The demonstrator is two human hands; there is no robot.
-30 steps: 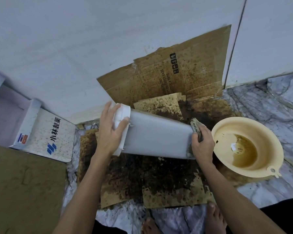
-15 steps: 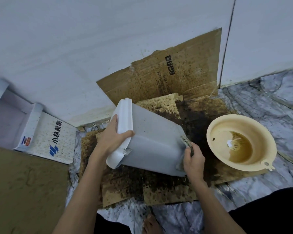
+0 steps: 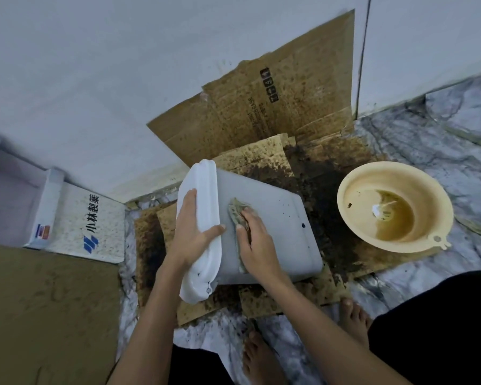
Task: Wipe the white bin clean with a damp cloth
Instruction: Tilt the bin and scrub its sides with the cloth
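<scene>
The white bin (image 3: 272, 232) lies on its side on dirt-covered cardboard, its rimmed mouth turned to the left and its base to the right. My left hand (image 3: 192, 232) grips the rim, fingers over the top and thumb on the bin's wall. Flat on the upturned side wall, close to the rim, my right hand (image 3: 254, 240) presses a dirty, stained cloth (image 3: 235, 211); only the cloth's far end shows past my fingers. A few dark specks dot the wall near the base.
A cream plastic basin (image 3: 395, 207) with brownish water stands to the right on the marble floor. Soiled cardboard (image 3: 261, 118) leans on the wall behind. A white printed box (image 3: 95, 226) lies at left. My bare feet (image 3: 353, 318) are near the cardboard's front edge.
My right hand with the cloth moved from the bin's base end up onto its side wall near the rim. The bin has turned, so its rim end now points more toward me.
</scene>
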